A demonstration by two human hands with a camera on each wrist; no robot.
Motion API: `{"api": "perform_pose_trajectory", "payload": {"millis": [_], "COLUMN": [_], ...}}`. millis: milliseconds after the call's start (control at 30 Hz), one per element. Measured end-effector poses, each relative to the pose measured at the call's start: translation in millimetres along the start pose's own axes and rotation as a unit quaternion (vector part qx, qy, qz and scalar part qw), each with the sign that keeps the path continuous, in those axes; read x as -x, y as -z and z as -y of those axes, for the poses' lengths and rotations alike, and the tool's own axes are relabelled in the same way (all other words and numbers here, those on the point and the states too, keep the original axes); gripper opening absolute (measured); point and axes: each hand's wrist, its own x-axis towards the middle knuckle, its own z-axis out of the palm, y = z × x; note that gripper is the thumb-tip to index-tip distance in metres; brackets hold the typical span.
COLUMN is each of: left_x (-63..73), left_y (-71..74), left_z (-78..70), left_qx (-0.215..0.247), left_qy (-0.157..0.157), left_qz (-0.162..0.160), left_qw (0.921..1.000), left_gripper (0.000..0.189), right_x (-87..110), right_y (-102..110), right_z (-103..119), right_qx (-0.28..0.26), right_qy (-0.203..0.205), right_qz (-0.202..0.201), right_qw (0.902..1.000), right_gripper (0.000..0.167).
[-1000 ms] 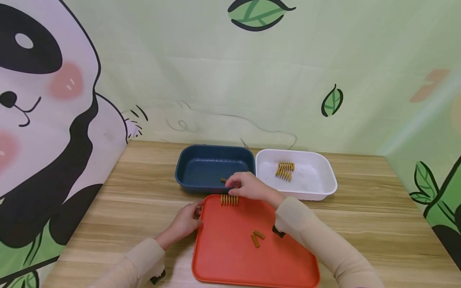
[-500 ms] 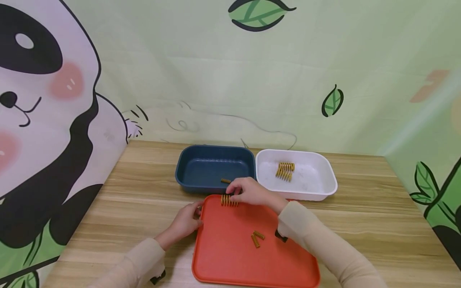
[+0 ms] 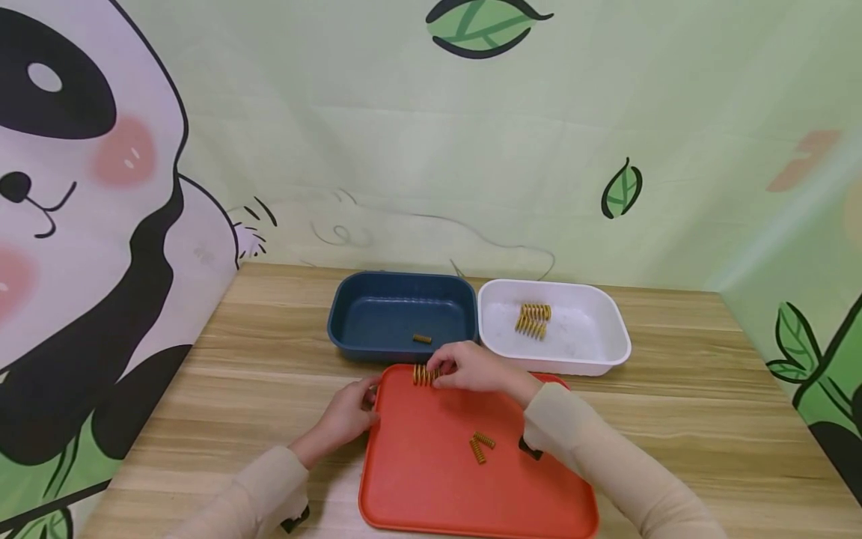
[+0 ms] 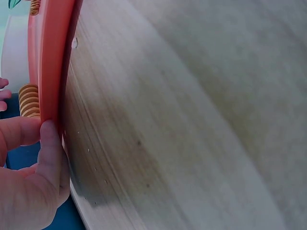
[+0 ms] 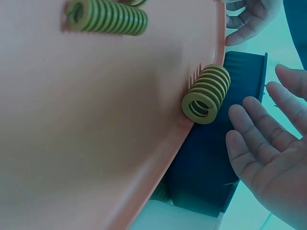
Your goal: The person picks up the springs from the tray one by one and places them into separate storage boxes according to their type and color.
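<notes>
In the head view, a large gold coil spring (image 3: 422, 375) lies along the far edge of the red tray (image 3: 465, 486). My right hand (image 3: 469, 367) hovers at its right end; in the right wrist view, the fingers (image 5: 261, 122) are spread and loosely bent, apart from the spring. At the tray's far left corner, my left hand (image 3: 345, 413) pinches the rim between thumb and finger, as the left wrist view shows. Two small gold springs, the upper spring (image 3: 484, 439) and the lower spring (image 3: 477, 451), lie near the tray's middle.
Behind the tray stands a dark blue box (image 3: 357, 350) holding one small spring (image 3: 422, 338). Beside it on the right, a white box (image 3: 592, 348) contains two large springs (image 3: 532, 322). All rest on a wooden table (image 3: 680, 389) before a printed backdrop (image 3: 377, 135).
My right hand has drawn back from the blue box's near rim to the large spring's right end, uncovering the small spring in the box. My left hand stays on the tray.
</notes>
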Motion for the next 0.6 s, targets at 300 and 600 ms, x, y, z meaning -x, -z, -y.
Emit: {"api": "perform_pose_trajectory", "payload": {"millis": [300, 600], "left_x": [0.2, -0.2], "left_y": [-0.4, -1.0], "left_z": [0.6, 1.4], "left_qx": [0.003, 0.004], "left_qy": [0.001, 0.002], "left_qz": [0.002, 0.002], "left_qw": [1.0000, 1.0000], "left_gripper": [0.055, 0.055], "right_x": [0.5, 1.0], "right_y": [-7, -11], "right_z": [-5, -5], "right_qx": [0.022, 0.030], "right_qy": [-0.004, -0.005], "right_qz": [0.021, 0.017], "right_qw": [0.9995, 0.9994], "right_gripper": [0.029, 0.028]}}
